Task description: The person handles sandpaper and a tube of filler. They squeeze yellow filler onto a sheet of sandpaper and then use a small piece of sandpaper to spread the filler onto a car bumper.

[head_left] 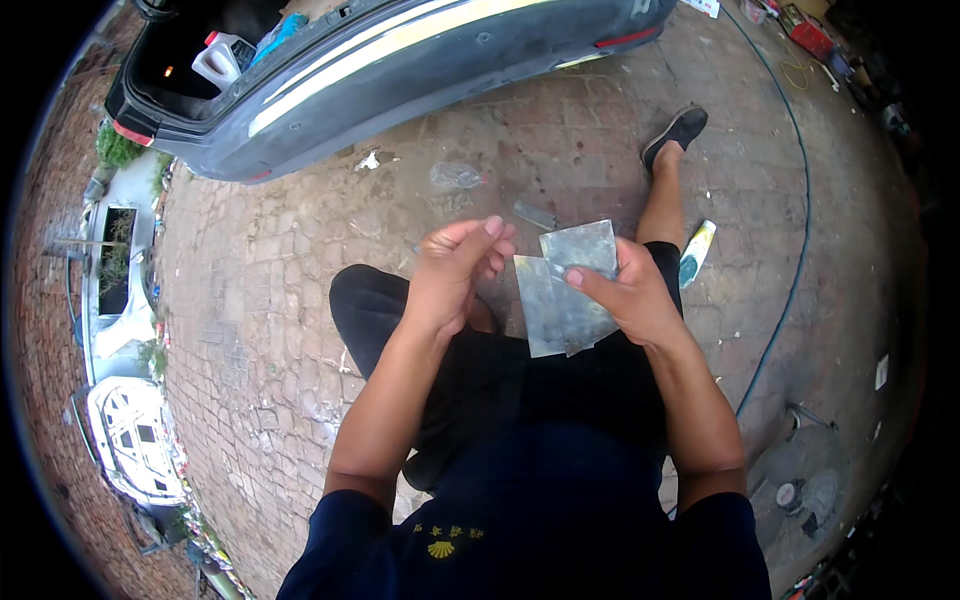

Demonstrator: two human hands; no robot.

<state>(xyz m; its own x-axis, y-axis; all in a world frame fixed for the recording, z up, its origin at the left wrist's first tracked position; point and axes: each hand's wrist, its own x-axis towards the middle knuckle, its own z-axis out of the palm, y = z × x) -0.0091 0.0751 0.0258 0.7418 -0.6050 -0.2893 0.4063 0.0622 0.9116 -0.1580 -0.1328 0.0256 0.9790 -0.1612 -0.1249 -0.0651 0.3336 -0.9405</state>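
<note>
I sit low with bent legs. My right hand [625, 290] grips several thin grey metal plates [545, 315], their faces smudged and stained; its thumb lies across them, and the upper plate stands slightly offset from the lower ones. Just left of the plates, my left hand [460, 265] is raised with fingers curled and thumb near the index finger; whatever it may pinch is too small to make out. Beyond the plates a grey flat piece [533, 213] lies on the paving, and a white, yellow and teal tube [697, 252] rests beside my right leg.
A grey car bumper [400, 100] crosses the top, with a white jug [222, 62] in the open trunk. A crumpled clear bag [455, 175] lies below it. A hose [798, 150] and fan [790, 495] are right; car panels [135, 440] line the brick wall left.
</note>
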